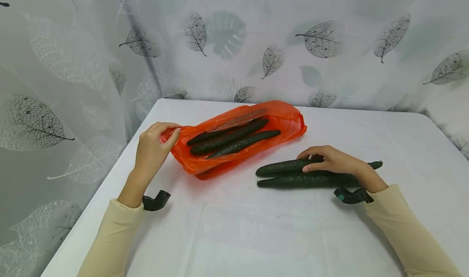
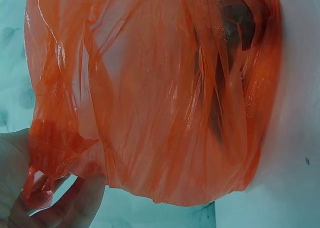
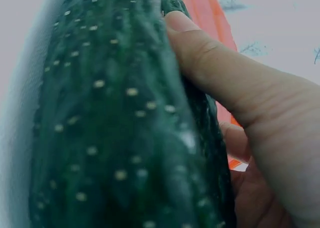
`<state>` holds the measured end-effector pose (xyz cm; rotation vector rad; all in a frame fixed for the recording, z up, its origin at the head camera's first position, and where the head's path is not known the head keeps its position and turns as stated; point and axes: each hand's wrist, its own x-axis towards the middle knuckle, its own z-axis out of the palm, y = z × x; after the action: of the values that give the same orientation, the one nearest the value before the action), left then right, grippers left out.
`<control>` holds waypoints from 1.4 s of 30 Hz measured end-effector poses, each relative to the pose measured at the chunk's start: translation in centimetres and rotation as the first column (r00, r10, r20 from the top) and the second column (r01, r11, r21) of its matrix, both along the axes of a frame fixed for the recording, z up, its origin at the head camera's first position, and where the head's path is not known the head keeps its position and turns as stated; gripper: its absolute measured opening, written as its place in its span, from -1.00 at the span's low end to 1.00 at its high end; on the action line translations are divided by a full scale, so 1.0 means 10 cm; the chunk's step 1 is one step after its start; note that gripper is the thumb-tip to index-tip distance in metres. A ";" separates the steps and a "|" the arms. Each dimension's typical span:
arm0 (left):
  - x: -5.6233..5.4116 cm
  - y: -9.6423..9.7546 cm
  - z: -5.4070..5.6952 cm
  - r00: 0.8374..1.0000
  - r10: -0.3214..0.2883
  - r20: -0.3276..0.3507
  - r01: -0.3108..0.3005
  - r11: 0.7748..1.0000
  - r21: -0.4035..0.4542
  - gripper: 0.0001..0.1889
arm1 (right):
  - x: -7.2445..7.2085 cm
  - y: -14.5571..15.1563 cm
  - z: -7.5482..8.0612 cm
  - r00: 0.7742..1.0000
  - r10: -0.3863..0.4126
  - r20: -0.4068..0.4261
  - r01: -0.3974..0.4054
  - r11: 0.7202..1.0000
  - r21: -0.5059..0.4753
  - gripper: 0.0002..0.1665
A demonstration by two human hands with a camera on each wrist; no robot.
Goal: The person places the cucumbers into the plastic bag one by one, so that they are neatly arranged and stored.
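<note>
An orange-red plastic bag [image 1: 192,163] lies on its side on the white table, its opening showing several dark green cucumbers [image 1: 242,142] inside. My left hand [image 1: 152,147] pinches the bag's left edge between thumb and fingers; the left wrist view shows the thin plastic [image 2: 150,112] stretched from those fingers. To the right of the bag, two cucumbers lie side by side. My right hand [image 1: 329,159] grips the farther cucumber [image 1: 275,169], thumb on its near side. The nearer cucumber [image 1: 300,182] lies alongside and fills much of the right wrist view.
The white table [image 1: 256,236] has its left edge beside my left arm and its back edge behind the bag. A leaf-patterned curtain [image 1: 234,37] hangs along the back and left. Black wrist devices [image 1: 156,201] sit on both wrists.
</note>
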<state>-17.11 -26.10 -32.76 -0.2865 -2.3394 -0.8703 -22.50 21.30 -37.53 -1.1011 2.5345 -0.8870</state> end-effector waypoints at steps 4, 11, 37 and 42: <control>0.01 0.00 -0.01 1.000 0.009 -0.006 -0.009 1.000 -0.005 -0.88 | -0.01 0.01 0.00 1.000 0.021 -0.015 -0.022 0.999 -0.030 -0.61; -0.02 0.00 0.00 1.000 0.001 -0.011 -0.001 1.000 -0.003 -0.87 | -0.01 0.02 0.01 0.997 0.076 -0.030 -0.077 0.995 -0.060 -0.59; -0.01 -0.02 0.00 1.000 0.000 -0.013 0.000 1.000 -0.007 -0.87 | -0.02 -0.09 0.21 0.978 0.084 -0.189 -0.119 0.976 -0.183 -0.47; -0.02 0.00 -0.01 1.000 -0.002 -0.023 0.003 1.000 0.004 -0.87 | -0.04 -0.15 0.28 0.969 0.075 -0.235 -0.120 0.976 -0.183 -0.45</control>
<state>-17.32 -26.14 -32.90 -0.2966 -2.3161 -0.8678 -22.91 19.83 -34.74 -1.4517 2.5846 -1.0585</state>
